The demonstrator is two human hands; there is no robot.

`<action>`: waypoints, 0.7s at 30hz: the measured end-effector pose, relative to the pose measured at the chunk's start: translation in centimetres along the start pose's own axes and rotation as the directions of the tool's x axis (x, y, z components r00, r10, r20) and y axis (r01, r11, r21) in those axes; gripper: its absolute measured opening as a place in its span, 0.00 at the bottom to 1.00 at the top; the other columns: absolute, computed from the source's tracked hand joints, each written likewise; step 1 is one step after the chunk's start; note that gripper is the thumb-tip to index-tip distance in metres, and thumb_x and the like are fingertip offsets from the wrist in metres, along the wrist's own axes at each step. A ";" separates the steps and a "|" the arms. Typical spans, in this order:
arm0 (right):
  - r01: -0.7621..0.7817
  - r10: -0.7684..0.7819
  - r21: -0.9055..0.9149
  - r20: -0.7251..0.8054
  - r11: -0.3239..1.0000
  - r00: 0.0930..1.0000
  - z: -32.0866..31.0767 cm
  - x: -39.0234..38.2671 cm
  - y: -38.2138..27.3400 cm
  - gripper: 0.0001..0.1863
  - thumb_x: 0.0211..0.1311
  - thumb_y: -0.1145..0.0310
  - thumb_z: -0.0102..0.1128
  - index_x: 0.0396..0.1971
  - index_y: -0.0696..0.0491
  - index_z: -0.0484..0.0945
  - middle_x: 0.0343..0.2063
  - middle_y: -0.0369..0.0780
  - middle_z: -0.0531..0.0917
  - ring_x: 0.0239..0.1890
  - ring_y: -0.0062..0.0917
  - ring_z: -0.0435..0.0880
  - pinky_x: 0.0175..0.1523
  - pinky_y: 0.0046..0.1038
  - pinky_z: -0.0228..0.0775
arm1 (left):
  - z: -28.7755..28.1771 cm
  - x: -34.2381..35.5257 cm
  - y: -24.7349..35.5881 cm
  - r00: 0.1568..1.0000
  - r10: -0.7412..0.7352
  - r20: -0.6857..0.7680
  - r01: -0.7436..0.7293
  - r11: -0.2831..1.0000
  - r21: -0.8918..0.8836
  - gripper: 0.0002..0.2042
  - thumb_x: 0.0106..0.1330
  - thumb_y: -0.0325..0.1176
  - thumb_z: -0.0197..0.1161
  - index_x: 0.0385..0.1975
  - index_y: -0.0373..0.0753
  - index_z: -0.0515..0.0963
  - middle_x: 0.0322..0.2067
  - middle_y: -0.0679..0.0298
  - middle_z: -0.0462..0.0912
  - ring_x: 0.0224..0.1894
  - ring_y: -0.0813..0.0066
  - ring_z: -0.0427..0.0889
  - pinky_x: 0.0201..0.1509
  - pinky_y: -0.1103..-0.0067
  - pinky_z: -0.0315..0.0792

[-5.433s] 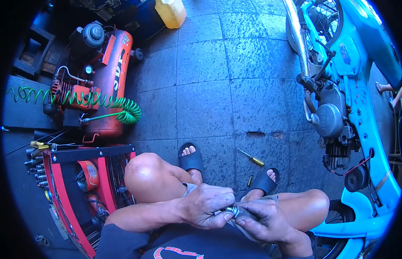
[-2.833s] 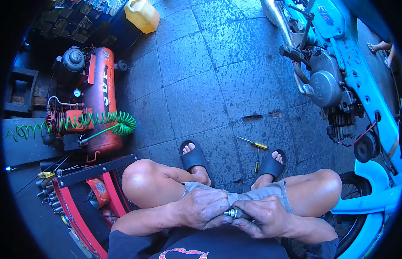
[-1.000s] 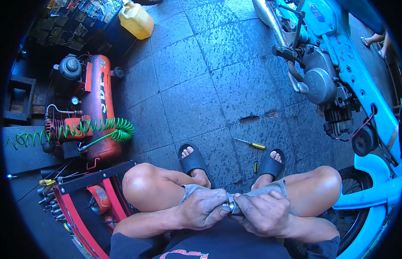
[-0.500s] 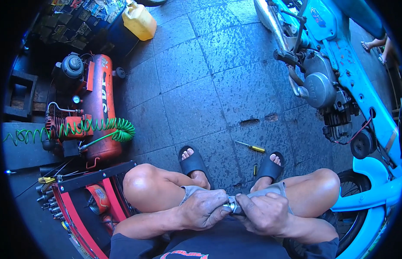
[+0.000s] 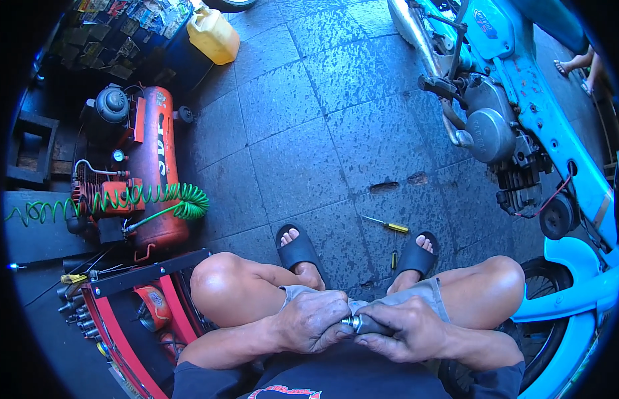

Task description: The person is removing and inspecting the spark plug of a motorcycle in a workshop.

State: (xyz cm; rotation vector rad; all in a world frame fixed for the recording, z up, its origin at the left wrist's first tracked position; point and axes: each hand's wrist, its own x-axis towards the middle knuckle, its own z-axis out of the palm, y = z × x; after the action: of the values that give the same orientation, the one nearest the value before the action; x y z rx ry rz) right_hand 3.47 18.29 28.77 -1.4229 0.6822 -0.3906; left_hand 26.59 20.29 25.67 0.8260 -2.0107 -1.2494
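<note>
Both hands meet over my lap, at one small part with a shiny metal neck [image 5: 351, 321] and a dark grey rounded body [image 5: 372, 325]. The neck end goes into my left hand [image 5: 314, 320], whose fingers are curled closed around it. My right hand [image 5: 406, 329] grips the dark body between the thumb on top and the fingers below. What the part is I cannot make out, since the palms hide much of it. On the floor between my sandalled feet lie a yellow-handled screwdriver [image 5: 394, 227] and a smaller yellow-handled tool [image 5: 394, 258].
At my left stands a red tool rack [image 5: 116, 332] with sockets along its side. Beyond it are an orange air compressor [image 5: 159, 146] with a green coiled hose [image 5: 189, 201] and a yellow jerrycan [image 5: 214, 36]. A blue motorcycle [image 5: 545, 113] fills the right; another person's feet [image 5: 575, 66] show behind it.
The fingers of my right hand have shifted and straightened somewhat, so more of the dark body shows. My left hand keeps nearly the same place.
</note>
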 end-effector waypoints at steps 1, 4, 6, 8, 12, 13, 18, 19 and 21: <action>0.085 -0.111 -0.251 -0.092 0.964 0.990 0.1 -0.1 -0.2 0.14 0.63 0.62 0.63 0.39 0.59 0.79 0.22 0.38 0.81 0.20 0.26 0.80 0.29 0.27 0.70 | 0.2 0.0 -0.1 1.000 -0.002 -0.015 0.001 1.000 -0.019 0.12 0.70 0.38 0.57 0.30 0.34 0.71 0.23 0.57 0.68 0.22 0.58 0.73 0.23 0.69 0.66; 0.087 -0.241 -0.604 -0.178 0.792 0.954 1.5 -0.8 0.2 0.18 0.56 0.64 0.68 0.42 0.58 0.79 0.23 0.38 0.82 0.21 0.33 0.83 0.29 0.28 0.74 | -0.1 0.3 0.4 0.997 -0.074 0.000 0.074 0.997 -0.014 0.13 0.70 0.38 0.57 0.30 0.34 0.71 0.23 0.57 0.68 0.22 0.58 0.73 0.23 0.68 0.66; 0.026 -0.284 -0.804 -0.180 0.594 0.942 1.8 -0.8 0.2 0.21 0.54 0.62 0.69 0.45 0.58 0.79 0.23 0.38 0.82 0.23 0.32 0.84 0.29 0.28 0.75 | -0.2 -0.2 0.5 0.996 -0.089 0.009 0.089 0.996 0.017 0.13 0.70 0.38 0.57 0.31 0.34 0.72 0.23 0.57 0.68 0.22 0.58 0.73 0.24 0.68 0.66; 0.109 -0.305 -0.608 -0.230 0.786 0.924 1.4 -0.2 0.9 0.20 0.57 0.61 0.66 0.45 0.58 0.79 0.23 0.39 0.81 0.21 0.32 0.82 0.27 0.28 0.71 | -0.1 0.1 0.5 0.995 -0.095 0.019 0.094 0.995 0.034 0.13 0.70 0.38 0.57 0.31 0.33 0.72 0.23 0.57 0.67 0.23 0.58 0.73 0.24 0.68 0.66; -0.029 0.039 0.199 -0.047 0.980 0.998 0.5 -0.3 1.1 0.19 0.69 0.55 0.55 0.43 0.58 0.79 0.23 0.36 0.78 0.21 0.23 0.76 0.29 0.25 0.66 | -0.5 0.3 0.2 0.999 0.021 0.039 -0.023 0.999 0.028 0.13 0.69 0.40 0.57 0.32 0.34 0.71 0.25 0.57 0.68 0.23 0.59 0.73 0.25 0.69 0.67; -0.244 0.153 0.412 0.242 0.878 0.958 -0.2 -0.4 1.2 0.19 0.71 0.55 0.54 0.43 0.58 0.79 0.23 0.35 0.79 0.24 0.19 0.76 0.32 0.24 0.68 | -0.6 0.3 0.3 0.997 0.038 0.060 -0.040 0.999 0.023 0.14 0.69 0.40 0.58 0.32 0.34 0.71 0.25 0.57 0.68 0.23 0.59 0.73 0.25 0.69 0.67; -0.378 0.271 0.370 0.309 0.849 0.912 -1.1 -0.2 -0.2 0.21 0.72 0.56 0.53 0.48 0.60 0.79 0.25 0.35 0.79 0.31 0.16 0.76 0.38 0.25 0.69 | -0.7 0.5 0.4 0.997 0.027 0.066 -0.028 0.999 0.023 0.15 0.68 0.41 0.59 0.33 0.34 0.71 0.26 0.57 0.69 0.24 0.60 0.73 0.26 0.69 0.67; -0.265 0.195 0.354 0.222 0.897 0.955 -0.7 -0.2 0.2 0.20 0.72 0.57 0.54 0.49 0.60 0.79 0.26 0.36 0.80 0.31 0.17 0.77 0.39 0.26 0.70 | -0.6 0.4 0.2 0.998 0.028 0.055 -0.029 0.999 0.016 0.15 0.68 0.42 0.59 0.33 0.34 0.71 0.26 0.57 0.69 0.25 0.59 0.73 0.26 0.69 0.67; -0.148 0.110 0.329 0.133 0.933 0.985 -0.5 -0.2 0.3 0.21 0.71 0.57 0.55 0.49 0.60 0.78 0.27 0.37 0.81 0.31 0.18 0.78 0.39 0.27 0.71 | -0.6 0.3 0.1 0.998 0.029 0.047 -0.029 1.000 0.010 0.15 0.68 0.42 0.59 0.33 0.34 0.72 0.26 0.57 0.69 0.25 0.59 0.73 0.26 0.69 0.67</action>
State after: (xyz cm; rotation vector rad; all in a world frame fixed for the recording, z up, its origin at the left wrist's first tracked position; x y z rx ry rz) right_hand 2.98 18.10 28.46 -1.0585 0.5817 -0.3043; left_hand 26.81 19.79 26.07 0.7764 -2.0609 -1.2538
